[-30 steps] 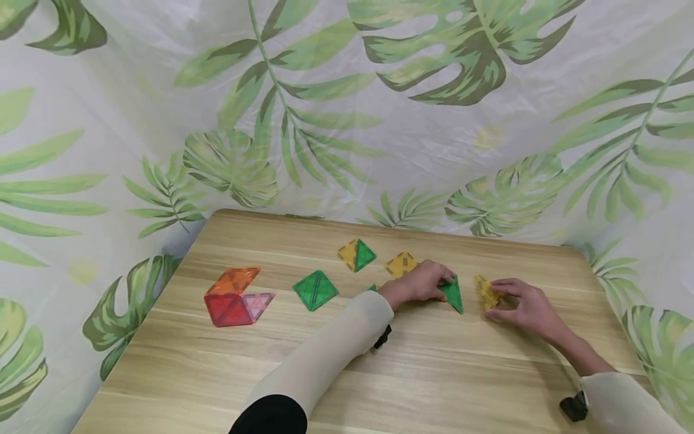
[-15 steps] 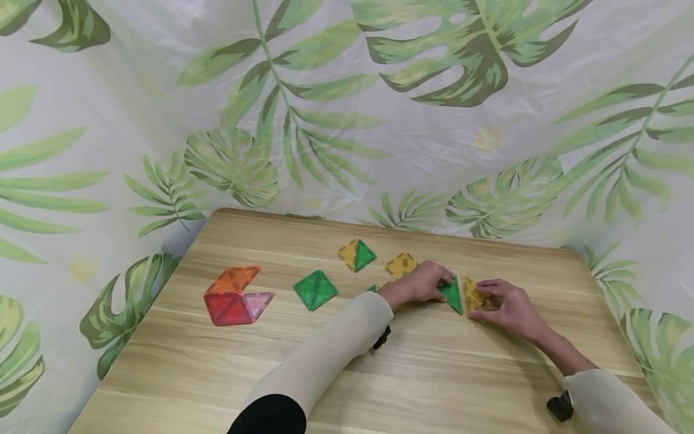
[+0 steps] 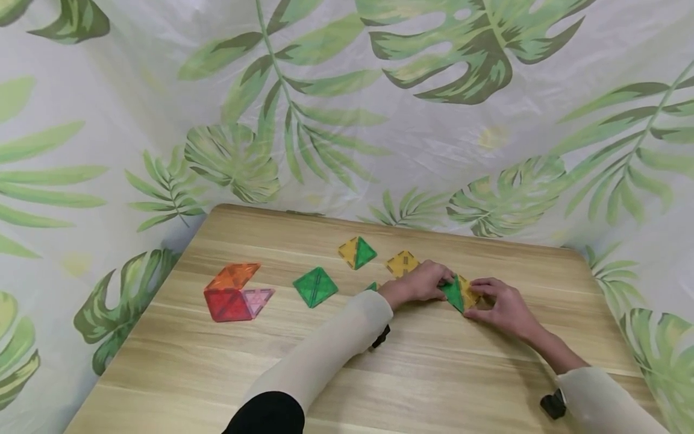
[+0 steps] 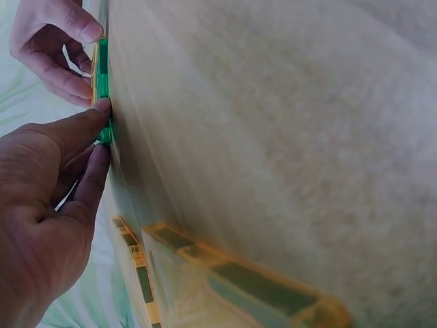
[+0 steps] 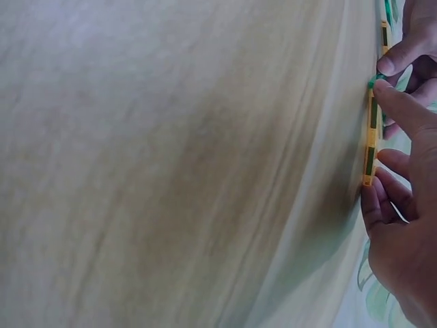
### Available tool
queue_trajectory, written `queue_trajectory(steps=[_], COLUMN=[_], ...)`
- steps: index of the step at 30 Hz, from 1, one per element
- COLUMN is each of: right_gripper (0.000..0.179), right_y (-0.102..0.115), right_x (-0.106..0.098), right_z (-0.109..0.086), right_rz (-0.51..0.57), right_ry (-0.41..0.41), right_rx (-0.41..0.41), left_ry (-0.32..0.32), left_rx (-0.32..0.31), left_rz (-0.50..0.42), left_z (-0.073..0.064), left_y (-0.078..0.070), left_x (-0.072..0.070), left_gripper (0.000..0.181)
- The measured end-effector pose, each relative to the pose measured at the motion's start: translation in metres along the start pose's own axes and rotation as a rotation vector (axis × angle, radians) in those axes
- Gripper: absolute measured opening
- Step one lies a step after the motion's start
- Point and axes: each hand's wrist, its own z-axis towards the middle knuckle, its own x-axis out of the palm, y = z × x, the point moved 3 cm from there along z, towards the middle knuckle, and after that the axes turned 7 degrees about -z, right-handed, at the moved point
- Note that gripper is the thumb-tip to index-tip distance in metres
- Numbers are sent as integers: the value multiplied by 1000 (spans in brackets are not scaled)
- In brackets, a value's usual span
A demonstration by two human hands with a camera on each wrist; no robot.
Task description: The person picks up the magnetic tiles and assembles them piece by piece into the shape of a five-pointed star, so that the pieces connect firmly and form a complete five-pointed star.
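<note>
In the head view my left hand (image 3: 420, 281) pinches a green triangular magnetic tile (image 3: 453, 295) on the right side of the table. Against that tile's right edge lies a yellow triangular magnetic tile (image 3: 468, 294), gripped between the thumb and fingers of my right hand (image 3: 506, 308). The two tiles meet edge to edge and form a diamond. From the left wrist, the green tile (image 4: 103, 82) shows edge-on at the fingertips. The right wrist view likewise shows the yellow tile (image 5: 371, 137) edge-on, flat on the tabletop. My fingers hide parts of both tiles.
On the wooden table (image 3: 412, 374) lie a yellow-green diamond (image 3: 356, 252), a yellow tile pair (image 3: 402, 264) and a green diamond (image 3: 315, 287). Orange tiles (image 3: 233, 276), red tiles (image 3: 228, 305) and pink tiles (image 3: 258, 301) join at the left. My left forearm partly covers another green tile (image 3: 372, 286).
My right hand has moved left with the yellow tile, closing the gap to the green tile until their edges meet. My left hand has stayed in place on the green tile.
</note>
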Motion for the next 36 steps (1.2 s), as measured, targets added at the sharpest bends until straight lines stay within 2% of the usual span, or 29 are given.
queue_trajectory(steps=[6, 10, 15, 22, 30, 36], right_gripper=[51, 46, 43, 39, 41, 44], right_y=[5, 18, 43, 87, 140, 179], right_x=[-5, -7, -7, 4, 22, 37], right_z=[5, 13, 26, 50, 78, 94], right_rz=[8, 30, 97, 136, 187, 197], right_ry=[-27, -47, -20, 55, 133, 216], right_rx=[-13, -26, -44, -92, -217, -296], left_ry=[28, 8, -47, -89, -154, -210], left_rx=[56, 49, 37, 21, 21, 3], left_rz=[38, 11, -4, 8, 102, 118], left_z=[-9, -25, -50, -103, -165, -210], left_y=[-3, -3, 5, 18, 31, 40], left_x=[-6, -24, -53, -91, -123, -149], left_gripper=[41, 43, 44, 45, 43, 43])
